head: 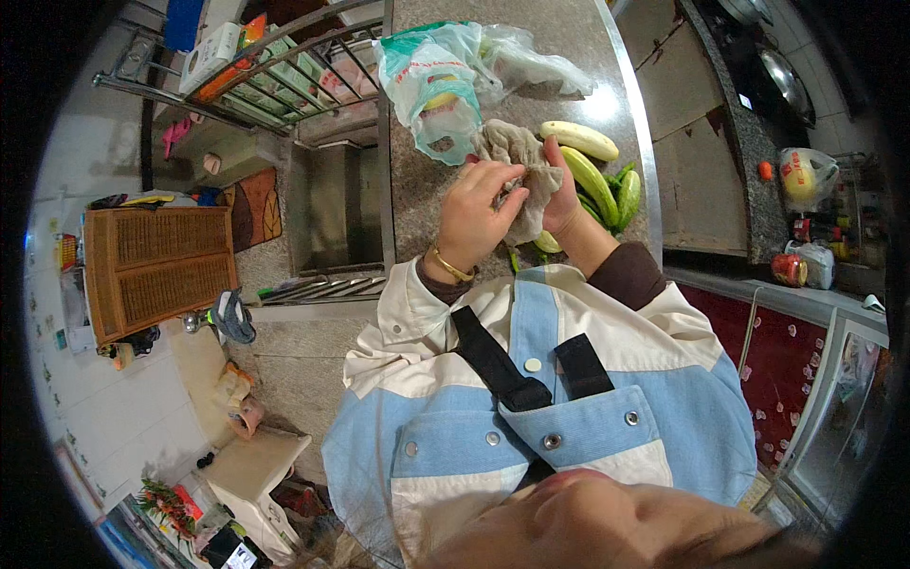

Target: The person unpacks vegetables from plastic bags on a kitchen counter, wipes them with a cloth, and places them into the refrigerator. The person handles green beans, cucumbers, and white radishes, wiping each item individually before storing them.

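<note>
A crumpled grey-beige cloth [522, 163] is bunched between my two hands above the stone countertop [419, 213]. My left hand [478, 206], with a gold-coloured bracelet at its wrist, curls its fingers and thumb against the near side of the cloth. My right hand [566, 195] grips the cloth from the right, thumb up along its edge. Just right of the hands lie a whitish cucumber-like vegetable [579, 140], a longer pale green one [591, 186] and a shorter one [628, 200]. Green peppers [589, 205] show among them, partly hidden. Under the cloth, another pale vegetable [547, 242] peeks out.
Plastic bags [434, 85] with printed writing lie at the counter's far side, one holding something yellowish. To the left are a sink basin [334, 206] and a metal rack [284, 78]. Beyond a gap at right stands a stove counter [764, 142] with a wok [785, 82].
</note>
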